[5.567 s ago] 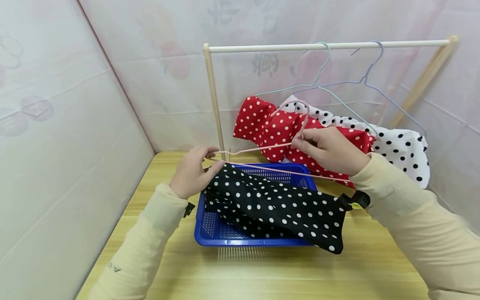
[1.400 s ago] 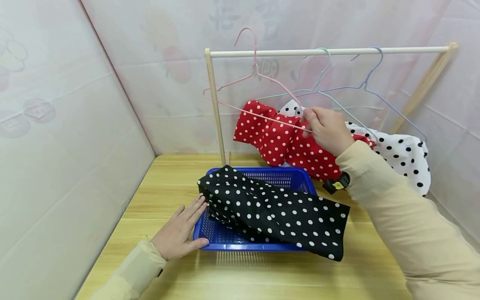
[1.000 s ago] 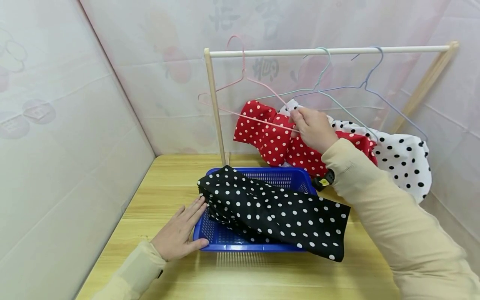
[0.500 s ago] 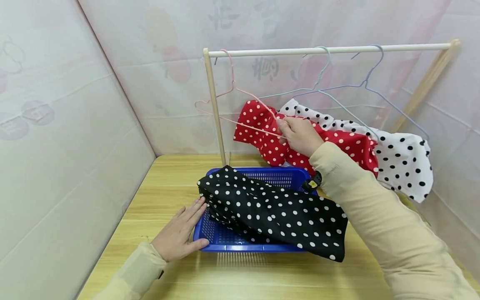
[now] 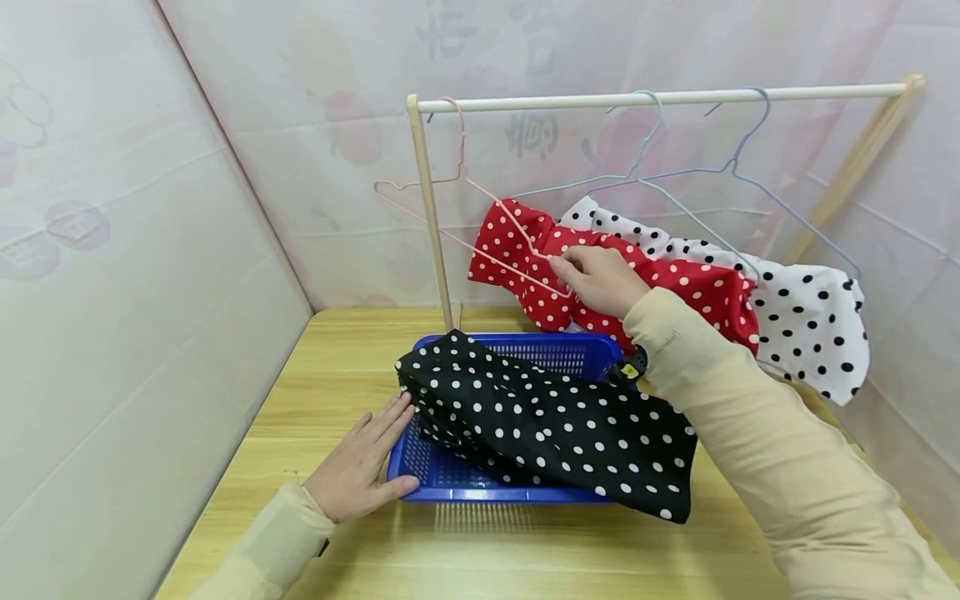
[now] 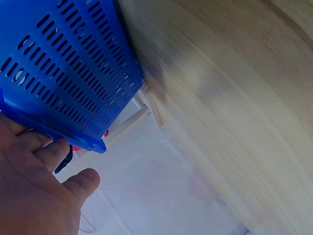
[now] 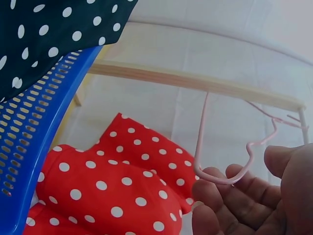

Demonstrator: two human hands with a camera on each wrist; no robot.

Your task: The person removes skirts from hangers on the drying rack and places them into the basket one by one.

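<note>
A pink wire hanger (image 5: 498, 206) hangs by its hook near the left end of the rack's rod (image 5: 555, 102). My right hand (image 5: 600, 279) is at the hanger's right end. In the right wrist view, loosely bent fingers lie under the pink hanger's (image 7: 198, 147) rounded end, and the thumb stands apart from it. My left hand (image 5: 356, 471) rests with extended fingers on the left rim of a blue plastic basket (image 5: 502, 496). Across that basket lies a black cloth garment with white dots (image 5: 555, 425), its right end hanging over the side.
Right of the pink hanger, a red dotted garment (image 5: 678, 287) hangs on a green hanger (image 5: 573, 181). Behind it, a white dotted garment (image 5: 810, 317) is on a bluish hanger (image 5: 795, 215). The rack's left wooden post (image 5: 431, 208) stands behind the basket on the wooden table (image 5: 337, 350).
The pink hanger, earlier held by both hands above the basket, was lifted and lowered onto the rod. The right hand's grip has loosened, showing the hanger's end. The left hand moved to the basket.
</note>
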